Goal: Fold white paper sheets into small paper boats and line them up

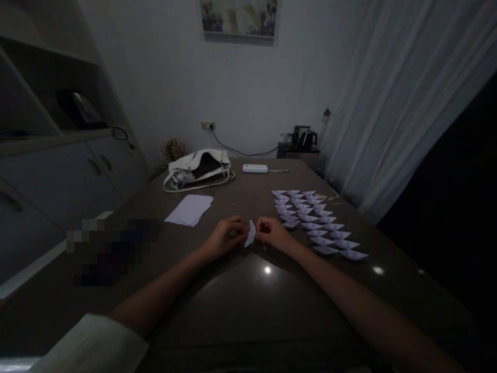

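- I had one folded paper piece [250, 234] between the two hands, above the near middle of the table [233, 311].
- The fingers of the left hand [228, 236] pinched its left side; those of the right hand [273, 234] gripped its opposite edge.
- To my mind, an uneven pull could have torn the thin paper or creased it wrongly.
- A loosened pinch, I judged, might have let the folds spring open.
- The right forearm [349, 290] lay near the closest folded paper boats [325, 250]; a sideways sweep could have knocked them out of line.
- The dim light, I thought, could have hidden a crooked fold from me.
- I counted three columns of boats, roughly 27 in all, the far ones overlapping.
- There was one pile of loose sheets [188, 210], its number untellable.
- I also counted one white bag [200, 168] and one white device [255, 169] with a short cable.
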